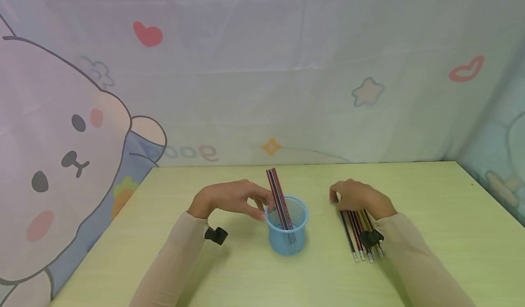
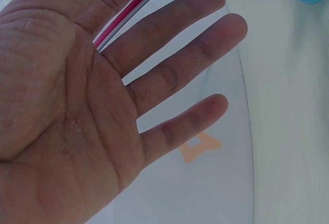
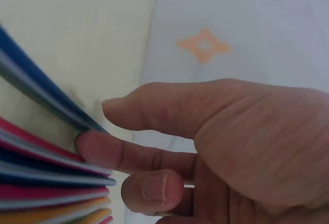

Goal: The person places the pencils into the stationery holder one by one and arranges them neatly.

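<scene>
A light-blue mesh cup (image 1: pixel 287 241) stands on the table, with several red and dark pencils (image 1: pixel 280 200) leaning inside it. My left hand (image 1: pixel 238 199) pinches the cup's near-left rim between thumb and index finger; the other fingers extend in the left wrist view. To the right lies a bunch of pencils (image 1: pixel 361 238), their eraser ends toward me. Over their far ends is my right hand (image 1: pixel 357 195). In the right wrist view, its index fingertip touches a blue pencil (image 3: pixel 49 77) at the bunch's edge, while the thumb is apart from the finger.
The pale yellow-green table (image 1: pixel 320 279) ends at a printed cloth backdrop (image 1: pixel 246 93) behind it. Another cloth side (image 1: pixel 504 161) borders the table on the right. A small black device (image 1: pixel 216 235) is strapped at the left wrist.
</scene>
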The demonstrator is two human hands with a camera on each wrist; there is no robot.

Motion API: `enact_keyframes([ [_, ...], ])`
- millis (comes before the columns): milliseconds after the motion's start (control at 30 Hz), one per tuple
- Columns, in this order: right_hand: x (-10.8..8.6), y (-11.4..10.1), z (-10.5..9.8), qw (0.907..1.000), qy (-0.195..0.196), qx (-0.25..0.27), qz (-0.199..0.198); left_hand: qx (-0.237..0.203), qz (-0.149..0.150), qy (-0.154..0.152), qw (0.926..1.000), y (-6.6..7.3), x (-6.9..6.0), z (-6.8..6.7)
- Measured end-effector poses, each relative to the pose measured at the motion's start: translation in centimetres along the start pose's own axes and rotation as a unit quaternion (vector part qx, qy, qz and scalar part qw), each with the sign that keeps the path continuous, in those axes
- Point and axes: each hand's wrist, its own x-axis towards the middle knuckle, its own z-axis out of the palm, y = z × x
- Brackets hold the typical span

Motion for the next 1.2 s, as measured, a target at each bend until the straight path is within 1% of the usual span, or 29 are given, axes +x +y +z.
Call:
enact_keyframes([
  [133, 0.3, -0.7, 0.7, 0.9998, -0.006, -0.015, 0.012, 0.002, -0.002, -0.001, 1.0000, 0.1, 0.0, 0.0],
  [233, 0.5, -1.0, 1.1, 0.9997, -0.004, -0.020, 0.011, 0.001, -0.001, 0.000, 1.0000, 0.1, -0.1, 0.0],
  [433, 0.5, -1.3, 1.3, 0.9999, 0.007, -0.011, 0.011, 0.001, 0.001, 0.000, 1.0000, 0.1, 0.0, 0.0],
  [633, 0.8, -1.3, 1.7, 0.9995, 0.008, 0.030, 0.007, -0.004, -0.002, 0.001, 1.0000, 0.0, 0.0, 0.1],
  [767, 0.8, -1.1, 0.9, 0.9974, 0.007, 0.072, -0.001, -0.005, 0.001, 0.002, 1.0000, 0.1, 0.0, 0.1],
  [933, 0.4, -1.5, -0.6, 0.9937, 0.031, 0.107, -0.015, -0.002, 0.001, 0.001, 1.0000, 0.0, 0.1, 0.0],
  [1067, 0.0, -1.9, -1.6, 0.9920, 0.063, 0.107, -0.023, 0.001, 0.003, 0.001, 1.0000, -0.1, 0.2, 0.0],
  [1200, -0.3, -2.5, -2.2, 0.9885, 0.108, 0.099, -0.038, 0.001, 0.004, 0.000, 1.0000, -0.2, 0.2, 0.0],
])
